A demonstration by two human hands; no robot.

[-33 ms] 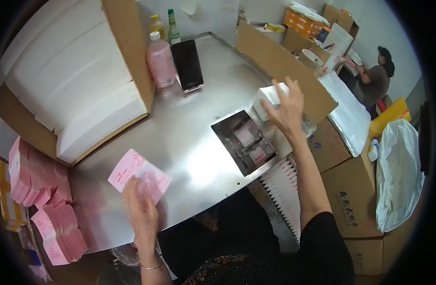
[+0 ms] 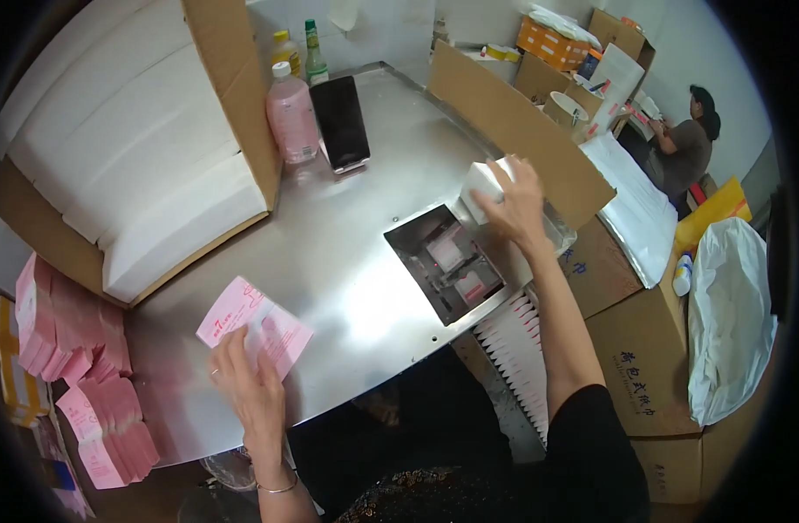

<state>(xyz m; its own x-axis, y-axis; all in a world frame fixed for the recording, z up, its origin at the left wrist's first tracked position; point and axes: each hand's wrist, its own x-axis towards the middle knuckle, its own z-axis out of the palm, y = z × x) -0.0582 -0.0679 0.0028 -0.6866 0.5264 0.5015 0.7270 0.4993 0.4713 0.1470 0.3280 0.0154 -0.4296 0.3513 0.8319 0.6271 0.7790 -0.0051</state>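
Observation:
My left hand [image 2: 250, 379] rests over the lower edge of a flat pink printed wrapper [image 2: 282, 336] on the metal table. Its fingers are apart and touch or hover just above the wrapper; which, I cannot tell. On the far right of the tabletop, my right hand [image 2: 514, 205] grips a small white block of folded tissue [image 2: 480, 190] from above, fingers on its top and side. Below that block is a rectangular opening [image 2: 417, 240] in the tabletop, with machine parts and pinkish pieces inside.
An open carton [image 2: 230, 96] of white tissue stacks stands at left, with bundles of pink wrappers [image 2: 103, 410] below it. A pink bottle [image 2: 292, 118] and a phone on a stand [image 2: 340, 122] stand at the back. Cartons [image 2: 639, 366] line the right; another person [image 2: 683, 144] sits beyond.
My right hand has lowered and closed onto the white tissue block. My left hand's fingers have shifted slightly left over the pink wrapper. The camera's view has moved a little.

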